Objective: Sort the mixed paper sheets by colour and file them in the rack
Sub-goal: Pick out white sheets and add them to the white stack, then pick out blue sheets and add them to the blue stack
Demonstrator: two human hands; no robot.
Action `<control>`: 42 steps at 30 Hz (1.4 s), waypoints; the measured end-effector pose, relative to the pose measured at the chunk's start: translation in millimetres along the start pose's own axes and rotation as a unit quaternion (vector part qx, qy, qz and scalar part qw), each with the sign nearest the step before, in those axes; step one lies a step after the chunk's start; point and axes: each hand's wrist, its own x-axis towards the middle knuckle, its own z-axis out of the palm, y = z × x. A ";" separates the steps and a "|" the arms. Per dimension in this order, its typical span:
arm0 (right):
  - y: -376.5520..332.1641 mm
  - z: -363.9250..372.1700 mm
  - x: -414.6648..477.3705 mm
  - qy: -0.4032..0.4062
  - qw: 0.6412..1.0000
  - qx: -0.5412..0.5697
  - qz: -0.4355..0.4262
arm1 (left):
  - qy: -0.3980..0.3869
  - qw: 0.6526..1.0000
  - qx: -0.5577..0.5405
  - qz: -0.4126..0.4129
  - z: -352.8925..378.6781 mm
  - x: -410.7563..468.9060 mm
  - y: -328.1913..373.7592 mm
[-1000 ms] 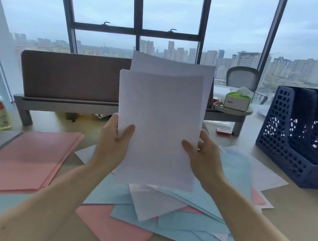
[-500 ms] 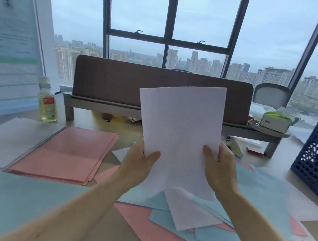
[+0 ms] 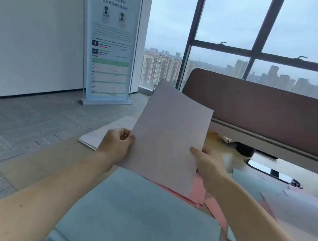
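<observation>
The white sheets (image 3: 167,139) are held up in the air, tilted back and turned slightly, plain face showing, above the far edge of the blue pile (image 3: 141,219). That pile lies flat and squared. The pink pile (image 3: 198,192) lies flat just beyond it to the right, partly hidden. A white pile (image 3: 105,133) lies beyond it to the left. Loose sheets (image 3: 263,184), blue, white and pink, overlap on its right.

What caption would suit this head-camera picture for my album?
Left hand and right hand hold white paper near a blue pile, pink pile and white pile.
</observation>
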 end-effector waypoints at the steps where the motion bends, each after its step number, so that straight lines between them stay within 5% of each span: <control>1: -1.0 22.3 2.2 -0.030 0.999 -0.009 0.014 | 0.012 1.000 0.008 -0.009 -18.3 12.3 -7.7; 10: -3.3 158.1 62.1 -0.077 0.992 -0.084 0.046 | 0.062 0.965 0.251 0.033 -105.6 130.1 -54.1; 20: 25.1 178.2 98.0 -0.057 0.961 -0.271 0.007 | 0.031 0.925 0.369 0.081 -88.7 165.0 -97.7; 26: 22.8 173.1 87.0 -0.039 0.923 -0.378 -0.060 | 0.092 0.834 0.519 0.160 -79.6 149.8 -91.1; 31: -5.2 132.6 55.9 -0.056 0.953 -0.289 -0.079 | -0.010 0.923 0.339 0.179 -33.7 105.0 -35.2; 35: -8.5 48.8 21.2 -0.054 0.957 -0.280 -0.048 | -0.123 0.920 0.300 0.222 31.6 48.9 12.0; 42: 33.9 -172.6 -52.3 0.088 0.930 -0.358 0.002 | -0.302 0.900 0.211 0.234 182.1 -69.7 74.5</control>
